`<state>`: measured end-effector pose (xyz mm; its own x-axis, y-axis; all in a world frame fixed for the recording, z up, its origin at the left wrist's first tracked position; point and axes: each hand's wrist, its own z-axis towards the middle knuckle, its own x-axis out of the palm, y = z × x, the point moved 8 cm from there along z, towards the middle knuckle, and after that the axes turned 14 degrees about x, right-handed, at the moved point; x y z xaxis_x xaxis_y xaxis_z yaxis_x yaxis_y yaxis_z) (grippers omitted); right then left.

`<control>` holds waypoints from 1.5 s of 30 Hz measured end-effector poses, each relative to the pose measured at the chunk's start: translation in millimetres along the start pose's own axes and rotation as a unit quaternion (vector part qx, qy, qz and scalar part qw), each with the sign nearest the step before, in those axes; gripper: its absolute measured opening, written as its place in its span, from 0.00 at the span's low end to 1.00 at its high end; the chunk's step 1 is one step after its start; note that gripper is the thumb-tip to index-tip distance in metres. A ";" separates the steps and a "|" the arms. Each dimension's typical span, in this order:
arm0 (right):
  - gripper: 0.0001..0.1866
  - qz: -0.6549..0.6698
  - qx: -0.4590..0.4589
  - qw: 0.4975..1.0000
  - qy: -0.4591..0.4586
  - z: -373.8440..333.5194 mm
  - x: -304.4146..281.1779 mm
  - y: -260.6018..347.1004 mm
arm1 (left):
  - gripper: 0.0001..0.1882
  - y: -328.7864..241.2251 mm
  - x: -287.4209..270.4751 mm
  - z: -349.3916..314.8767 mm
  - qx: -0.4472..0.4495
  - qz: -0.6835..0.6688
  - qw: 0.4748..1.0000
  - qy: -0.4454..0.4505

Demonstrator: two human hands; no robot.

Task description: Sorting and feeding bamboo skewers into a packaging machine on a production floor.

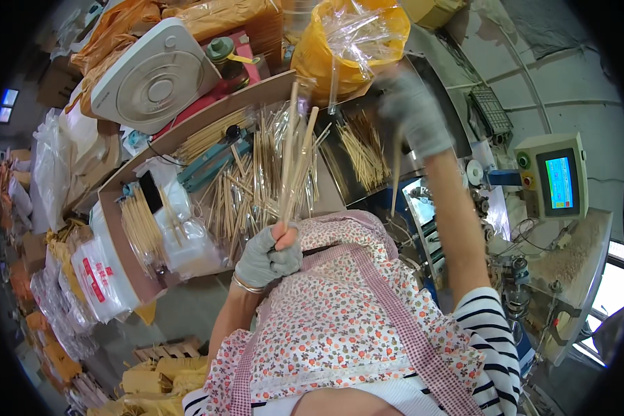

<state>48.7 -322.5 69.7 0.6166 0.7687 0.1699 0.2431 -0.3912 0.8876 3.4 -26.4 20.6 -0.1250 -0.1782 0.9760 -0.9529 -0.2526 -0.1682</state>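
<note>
My left hand (pixel 270 258), in a grey glove with the thumb tip bare, is closed around a few wooden chopsticks (pixel 299 163) that point up and away from me. Behind them, a heap of chopsticks (pixel 239 197), many in clear film sleeves, fills a cardboard tray (pixel 135 277). My right hand (pixel 416 114), also in a grey glove, is smeared by motion above the dark metal surface to the right, near the yellow bag (pixel 308 66). A blurred thin stick (pixel 396 170) hangs below it; whether the fingers grip it I cannot tell. Loose chopsticks (pixel 364 149) lie on that surface.
A teal tool-like bar (pixel 215 163), a dark phone-like slab (pixel 150 192) and more sticks (pixel 140 225) lie in the tray. A white fan-like appliance (pixel 156 80) stands behind it. At right are machine parts (pixel 475 201) and a lit control screen (pixel 560 182).
</note>
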 end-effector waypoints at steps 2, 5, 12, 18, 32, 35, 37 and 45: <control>0.19 -0.068 0.020 0.978 0.195 -26.1 82.3 -27.9 | 0.20 4.0 9.2 5.9 -0.015 -0.039 0.999 0.011; 0.17 0.102 0.078 0.940 0.315 -42.4 120.2 -33.8 | 0.20 6.4 10.3 4.8 -0.037 -0.032 0.999 0.006; 0.12 -0.001 0.011 0.994 0.110 -15.7 93.3 -37.9 | 0.15 -59.0 -21.4 5.3 0.265 0.596 0.715 -0.250; 0.12 0.011 -0.018 1.000 0.014 -14.0 95.0 -50.7 | 0.16 -75.7 -19.8 4.2 0.303 0.611 0.666 -0.302; 0.20 -0.301 -0.438 0.847 0.002 -61.5 97.9 31.5 | 0.17 -119.1 -10.4 13.4 0.255 0.580 0.709 -0.310; 0.24 -0.657 -0.516 0.544 0.070 -57.5 132.7 9.2 | 0.16 -117.3 -0.8 20.8 0.162 0.554 0.770 -0.270; 0.23 -0.711 -0.479 0.508 0.089 -42.6 125.8 -4.3 | 0.16 -122.8 10.6 16.6 0.149 0.582 0.752 -0.269; 0.13 -0.546 -0.182 0.815 0.074 21.7 -16.2 3.3 | 0.09 -174.6 -51.8 -74.7 0.246 0.336 0.818 -0.397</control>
<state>55.7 -347.2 60.7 0.0785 0.6208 -0.7800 0.3317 0.7216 0.6077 155.6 97.9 9.7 -0.1713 -0.9458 0.2758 -0.4917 -0.1605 -0.8558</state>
